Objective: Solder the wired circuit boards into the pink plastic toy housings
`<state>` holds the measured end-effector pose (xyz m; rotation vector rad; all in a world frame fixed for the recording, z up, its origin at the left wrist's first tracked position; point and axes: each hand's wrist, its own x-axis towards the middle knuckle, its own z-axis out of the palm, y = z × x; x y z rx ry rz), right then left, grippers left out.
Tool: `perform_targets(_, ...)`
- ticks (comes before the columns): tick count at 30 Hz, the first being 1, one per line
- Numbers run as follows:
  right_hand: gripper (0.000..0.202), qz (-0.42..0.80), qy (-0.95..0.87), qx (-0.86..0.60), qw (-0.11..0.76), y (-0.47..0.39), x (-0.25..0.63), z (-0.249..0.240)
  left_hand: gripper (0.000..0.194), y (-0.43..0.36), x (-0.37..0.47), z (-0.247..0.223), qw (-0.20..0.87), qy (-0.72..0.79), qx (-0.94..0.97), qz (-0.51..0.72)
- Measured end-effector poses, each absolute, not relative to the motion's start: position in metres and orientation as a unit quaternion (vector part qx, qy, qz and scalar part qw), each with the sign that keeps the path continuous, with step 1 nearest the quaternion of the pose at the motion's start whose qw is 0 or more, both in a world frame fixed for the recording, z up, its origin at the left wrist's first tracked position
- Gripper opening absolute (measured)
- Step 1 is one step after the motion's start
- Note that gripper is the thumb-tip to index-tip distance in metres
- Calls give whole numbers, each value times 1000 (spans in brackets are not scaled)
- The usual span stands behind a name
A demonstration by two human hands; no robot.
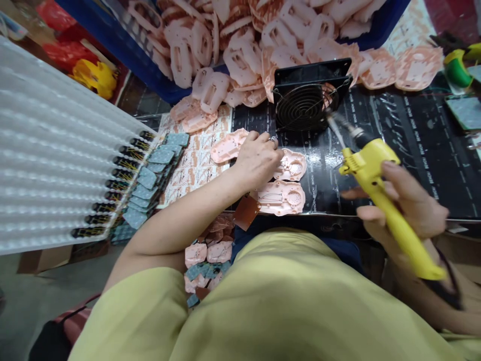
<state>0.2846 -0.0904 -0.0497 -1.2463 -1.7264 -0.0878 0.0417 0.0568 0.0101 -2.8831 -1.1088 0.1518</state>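
Note:
My right hand [409,200] is wrapped around a yellow soldering gun [391,210]. Its metal tip points up and left, in front of a small black fan [306,98]; hand and tool are slightly blurred. My left hand [259,158], wearing a ring, is curled over a pink plastic shell [294,164] on the black bench mat. The fingertips are mostly hidden behind the back of the hand. A second pink shell [280,197] lies just below it at the bench edge, with a brown board [246,212] at its left end. Another shell [227,146] is left of my fingers.
A blue crate [154,80] heaped with pink shells stands at the back. On the left are stacked grey-green boards [145,185] and a white foam sheet [67,150] with black parts along its edge. A green-and-yellow tool [457,70] lies far right.

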Motion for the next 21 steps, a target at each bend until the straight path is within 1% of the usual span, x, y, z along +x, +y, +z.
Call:
perform_targets(3, 47, -95, -764, -453, 450, -78, 275, -45, 24, 62, 20, 21, -4, -403, -915, -12)
perform_targets(5, 42, -117, -779, -441, 430, -70, 273, -46, 27, 66, -4, 26, -21, -447, -893, -48)
perform_targets(7, 39, -120, -786, -430, 429, -64, 272, -51, 31, 67, -28, 27, -37, -483, -874, -32)
perform_targets(11, 29, -105, -804, -402, 425, -53, 262, -60, 36, 60, -54, 19, -83, -514, -852, 55)
perform_targets(14, 19, -125, -823, -404, 380, -42, 247, -62, 39, 53, -52, 12, -108, -513, -846, 97)
perform_targets(17, 9, -170, -836, -406, 326, -34, 237, -62, 35, 51, -47, 9, -140, -505, -846, 95)
perform_targets(21, 11, -191, -846, -392, 305, -30, 234, -59, 30, 56, -47, 9, -159, -497, -850, 65)
